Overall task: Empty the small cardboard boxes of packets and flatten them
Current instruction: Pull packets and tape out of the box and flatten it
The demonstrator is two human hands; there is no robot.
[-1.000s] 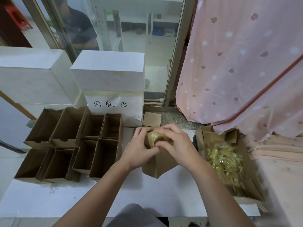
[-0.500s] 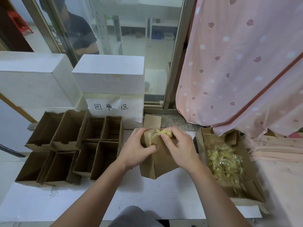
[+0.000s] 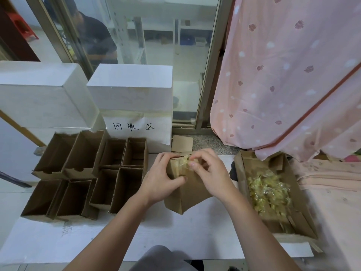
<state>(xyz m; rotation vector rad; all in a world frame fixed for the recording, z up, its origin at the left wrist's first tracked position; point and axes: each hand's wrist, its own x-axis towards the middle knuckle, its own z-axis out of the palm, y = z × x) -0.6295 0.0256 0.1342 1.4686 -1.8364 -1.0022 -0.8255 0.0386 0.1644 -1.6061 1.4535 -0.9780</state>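
Nearest the person: a grey-clad knee (image 3: 160, 257) at the table's near edge, both bare forearms reaching forward over the white table (image 3: 175, 235). Left hand (image 3: 160, 178) grips the left side of a small cardboard box (image 3: 187, 192), fingers over the top edge, thumb on the front face. The box stands tilted at table centre with its mouth upward. Right hand (image 3: 211, 173) is at the box mouth, thumb and fingertips pinching a clump of clear yellowish packets (image 3: 185, 162) that sticks out of the opening. Right of the box, near but apart: a shallow cardboard tray (image 3: 300, 222) holding a loose heap of the same packets (image 3: 269, 192). Left of the box: a cluster of empty open boxes (image 3: 86, 173), mouths upward, standing side by side in two rows, the nearest just beside the left wrist. Just beyond the held box, a small cardboard flap (image 3: 181, 143) stands upright. Farther back, two white blocks (image 3: 129, 89) sit at the table's rear; a paper sign with handwritten characters (image 3: 134, 127) hangs below the right one. Behind these, a glass door (image 3: 175, 45), with a person in dark clothing (image 3: 95, 36) visible through it. A pink patterned curtain (image 3: 283, 75) hangs at right rear.
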